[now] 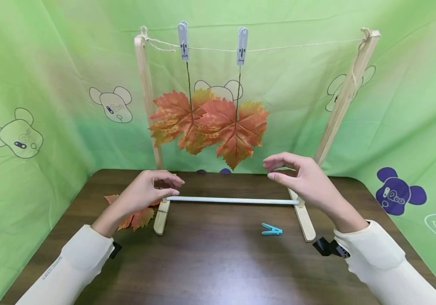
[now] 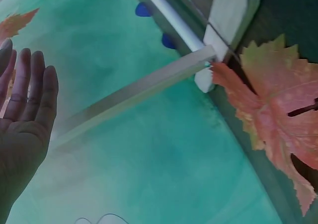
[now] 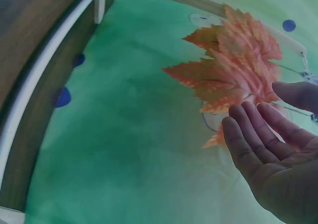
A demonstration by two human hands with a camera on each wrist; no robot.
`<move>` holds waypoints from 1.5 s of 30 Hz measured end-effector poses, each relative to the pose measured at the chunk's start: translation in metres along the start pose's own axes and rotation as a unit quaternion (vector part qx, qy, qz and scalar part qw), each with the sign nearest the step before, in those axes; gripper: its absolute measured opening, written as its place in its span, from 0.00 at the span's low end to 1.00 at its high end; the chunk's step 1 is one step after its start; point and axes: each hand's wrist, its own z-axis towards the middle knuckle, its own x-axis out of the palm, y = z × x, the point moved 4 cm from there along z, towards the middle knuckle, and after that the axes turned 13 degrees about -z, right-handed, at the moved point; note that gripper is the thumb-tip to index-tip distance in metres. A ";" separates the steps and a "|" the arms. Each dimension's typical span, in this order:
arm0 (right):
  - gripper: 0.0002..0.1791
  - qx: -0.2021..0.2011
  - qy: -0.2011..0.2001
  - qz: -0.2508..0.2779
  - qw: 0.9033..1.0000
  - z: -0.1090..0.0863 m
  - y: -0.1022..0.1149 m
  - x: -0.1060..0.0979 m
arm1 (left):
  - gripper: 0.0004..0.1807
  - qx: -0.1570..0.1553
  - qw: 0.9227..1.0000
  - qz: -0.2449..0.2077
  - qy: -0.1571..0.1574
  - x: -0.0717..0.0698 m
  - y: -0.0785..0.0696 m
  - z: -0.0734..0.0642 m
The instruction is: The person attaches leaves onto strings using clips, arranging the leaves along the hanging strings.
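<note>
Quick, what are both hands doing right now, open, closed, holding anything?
Left hand: open, holding nothing.
Right hand: open, holding nothing.

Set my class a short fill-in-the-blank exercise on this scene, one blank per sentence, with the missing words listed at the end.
1. Exactly ____ leaves hang from the string.
2. The left hand and the right hand are both holding ____.
3. The leaf lying on the table is nearer the person's ____ hand.
4. The rod running between the wooden feet is coloured ____.

Missing words: two; nothing; left; white.
</note>
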 end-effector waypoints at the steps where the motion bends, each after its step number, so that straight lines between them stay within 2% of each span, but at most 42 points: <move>1: 0.15 0.003 0.002 -0.001 1.000 -0.001 -0.002 0.001 | 0.12 -0.003 1.000 0.000 0.001 0.000 0.002 -0.001; 8: 0.15 0.007 0.011 -0.017 1.000 -0.008 -0.013 0.010 | 0.13 -0.017 1.000 0.019 0.016 0.003 0.019 -0.005; 12: 0.15 0.004 0.018 -0.008 1.000 -0.010 -0.019 0.016 | 0.13 -0.029 0.999 0.039 0.025 0.003 0.029 -0.008; 24: 0.16 0.008 0.036 0.004 0.999 -0.023 -0.038 0.031 | 0.13 -0.068 0.996 0.038 0.043 -0.002 0.064 -0.015; 30: 0.17 0.008 0.049 0.006 0.999 -0.026 -0.045 0.037 | 0.13 -0.074 0.996 0.027 0.044 -0.003 0.075 -0.019; 35: 0.16 0.006 0.052 -0.006 0.999 -0.028 -0.049 0.041 | 0.14 -0.086 0.994 0.017 0.061 -0.003 0.082 -0.019; 45: 0.14 0.003 0.080 -0.003 0.997 -0.034 -0.061 0.059 | 0.15 -0.123 0.989 0.020 0.077 -0.003 0.096 -0.022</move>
